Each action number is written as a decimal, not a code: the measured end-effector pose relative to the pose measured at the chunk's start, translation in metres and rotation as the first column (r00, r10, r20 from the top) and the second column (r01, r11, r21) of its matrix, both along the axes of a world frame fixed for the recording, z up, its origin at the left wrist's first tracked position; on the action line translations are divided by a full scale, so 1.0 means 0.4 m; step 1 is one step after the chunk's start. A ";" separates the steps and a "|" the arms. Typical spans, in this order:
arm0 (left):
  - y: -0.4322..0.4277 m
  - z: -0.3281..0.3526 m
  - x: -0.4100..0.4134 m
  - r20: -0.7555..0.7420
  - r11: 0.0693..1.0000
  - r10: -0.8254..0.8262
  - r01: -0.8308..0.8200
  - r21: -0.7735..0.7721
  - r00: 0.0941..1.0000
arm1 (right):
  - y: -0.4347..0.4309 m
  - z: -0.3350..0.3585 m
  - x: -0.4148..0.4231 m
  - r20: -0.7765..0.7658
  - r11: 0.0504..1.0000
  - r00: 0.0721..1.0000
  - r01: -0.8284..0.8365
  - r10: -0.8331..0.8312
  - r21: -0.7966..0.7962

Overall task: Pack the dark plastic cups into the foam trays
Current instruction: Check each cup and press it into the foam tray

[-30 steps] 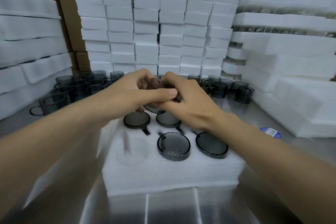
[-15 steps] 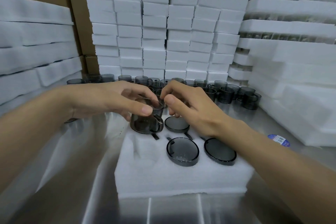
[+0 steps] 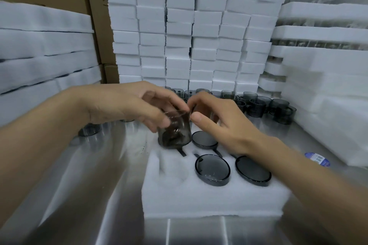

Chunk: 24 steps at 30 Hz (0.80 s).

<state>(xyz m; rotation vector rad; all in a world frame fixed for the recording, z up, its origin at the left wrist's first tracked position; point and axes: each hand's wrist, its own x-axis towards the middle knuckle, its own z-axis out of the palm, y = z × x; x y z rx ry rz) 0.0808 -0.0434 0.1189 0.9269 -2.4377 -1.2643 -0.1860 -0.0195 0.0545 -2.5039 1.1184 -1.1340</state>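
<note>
A cup is going into the foam tray [image 3: 209,199]. The left hand [image 3: 127,105] grips a dark cup [image 3: 175,133] near its rim at the tray's back-left corner, bottom down at the pocket there. The right hand [image 3: 223,125] is curled just beside it, fingertips by the rim; whether it grips anything I can't tell. Next, I'd guess, the cup wants pressing down level, handle lined up with its slot. I count three seated cups [image 3: 212,169], one in hand, one bare pocket [image 3: 169,167] at front-left, and one tray on the surface [image 3: 111,165]. The loose cups [image 3: 256,105] behind are too crowded to count.
</note>
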 end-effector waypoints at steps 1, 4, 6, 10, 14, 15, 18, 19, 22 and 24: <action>-0.002 -0.007 -0.010 -0.053 0.997 0.070 -0.069 0.021 0.996 | 0.001 0.000 -0.003 0.018 0.999 1.000 -0.007 0.008 -0.044; -0.016 -0.036 -0.035 -0.240 0.968 0.216 -0.177 0.177 0.946 | 0.007 -0.001 -0.009 0.025 0.986 0.999 -0.027 0.032 -0.164; -0.020 -0.046 -0.043 -0.302 0.959 0.200 -0.123 0.257 0.932 | 0.013 0.004 -0.006 0.001 0.976 0.999 -0.037 0.039 -0.216; -0.016 -0.064 -0.050 -0.313 0.943 0.109 0.001 0.332 0.943 | 0.027 0.030 0.006 -0.101 0.982 0.993 -0.074 0.057 -0.175; -0.010 -0.081 -0.058 -0.450 0.888 0.145 0.084 0.451 0.881 | 0.042 0.068 0.023 0.009 0.983 0.989 -0.146 0.145 0.114; -0.011 -0.083 -0.057 -0.484 0.861 0.153 0.125 0.493 0.861 | 0.045 0.078 0.026 0.055 0.965 0.983 -0.183 0.175 0.187; -0.012 -0.084 -0.046 -0.518 0.828 0.114 0.207 0.521 0.848 | 0.047 0.098 0.032 0.085 0.933 0.976 -0.219 0.203 0.284; -0.014 -0.087 -0.043 -0.513 0.845 0.098 0.201 0.495 0.853 | 0.048 0.100 0.032 0.091 0.931 0.978 -0.205 0.186 0.300; -0.020 -0.091 -0.041 -0.474 0.897 0.186 0.047 0.439 0.861 | 0.058 0.108 0.031 0.053 0.936 0.992 -0.125 0.114 0.328; -0.032 -0.104 -0.046 -0.409 0.931 0.287 -0.152 0.333 0.866 | 0.065 0.120 0.029 -0.071 0.940 0.995 -0.040 0.068 0.338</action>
